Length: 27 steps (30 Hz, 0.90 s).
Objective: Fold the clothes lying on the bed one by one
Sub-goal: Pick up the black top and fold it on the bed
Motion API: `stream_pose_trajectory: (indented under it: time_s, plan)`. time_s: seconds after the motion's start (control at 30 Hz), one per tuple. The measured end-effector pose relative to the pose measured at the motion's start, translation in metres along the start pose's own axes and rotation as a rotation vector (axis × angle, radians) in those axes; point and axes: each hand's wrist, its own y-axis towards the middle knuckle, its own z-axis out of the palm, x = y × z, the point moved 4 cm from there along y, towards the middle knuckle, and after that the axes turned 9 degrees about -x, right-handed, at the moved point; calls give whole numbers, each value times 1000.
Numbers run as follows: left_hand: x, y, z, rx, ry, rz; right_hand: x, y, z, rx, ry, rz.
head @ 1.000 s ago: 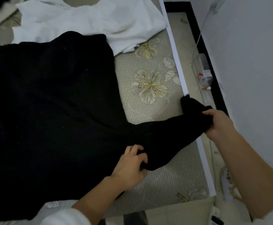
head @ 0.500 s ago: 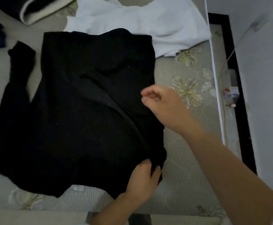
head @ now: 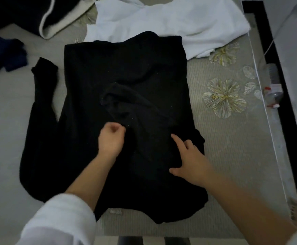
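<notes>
The black sweater point(head: 126, 68) lies flat in the middle of the bed point(head: 229, 156), neck end away from the person and hem towards them. One sleeve point(head: 133, 105) is turned in across the body of the sweater, its cuff bunched near the centre. The other sleeve point(head: 43, 96) lies stretched out beside the body on the person's left, with its cuff pointing away.

The left hand point(head: 111, 139) sits on the sweater just below the bunched cuff. Its fingers are curled in tight with the thumb against them, at the edge of the turned-in sleeve. I cannot tell whether it pinches any cloth there. The right hand point(head: 188, 156) lies on the right part of the sweater with fingers spread and loose, forefinger pointing out and thumb apart, holding nothing. A white cuff point(head: 59, 221) covers the left forearm; the right forearm is bare.

Beyond the neck of the sweater a white garment point(head: 170, 20) lies rumpled, the sweater's top edge overlapping it. A dark garment with a pale lining point(head: 52, 23) is heaped at the far left corner, and a navy cloth point(head: 6, 53) lies near the left edge, apart from the outstretched sleeve. The sheet carries a printed flower point(head: 223, 98) to the right of the sweater. On the floor between the bed and the wall point(head: 296, 85) lies a plastic bottle point(head: 272, 85).
</notes>
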Motion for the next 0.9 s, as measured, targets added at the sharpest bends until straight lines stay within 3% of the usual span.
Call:
stream_pose_trajectory:
  time_s: [0.13, 0.23, 0.33, 0.47, 0.57, 0.73, 0.9]
  plan:
    - [-35, 49, -13, -84, -164, -52, 0, -1, 19, 24, -165, 26]
    - [-52, 64, -11, -37, -308, -148, 1, 2, 22, 4, -141, 37]
    - [-63, 62, -15, -31, -388, -80, -2, -1, 17, -44, -92, 12]
    - [-79, 58, -47, 9, -498, 297, 8, -12, -1, -319, -72, -54]
    - [-72, 82, -66, -11, -639, 205, 18, -13, -6, -488, -201, -82]
    - [-27, 110, -67, -84, -545, -86, 22, 6, 23, -205, -289, 8]
    - [-9, 118, -72, -79, -451, -71, 24, 5, 36, -186, -348, 15]
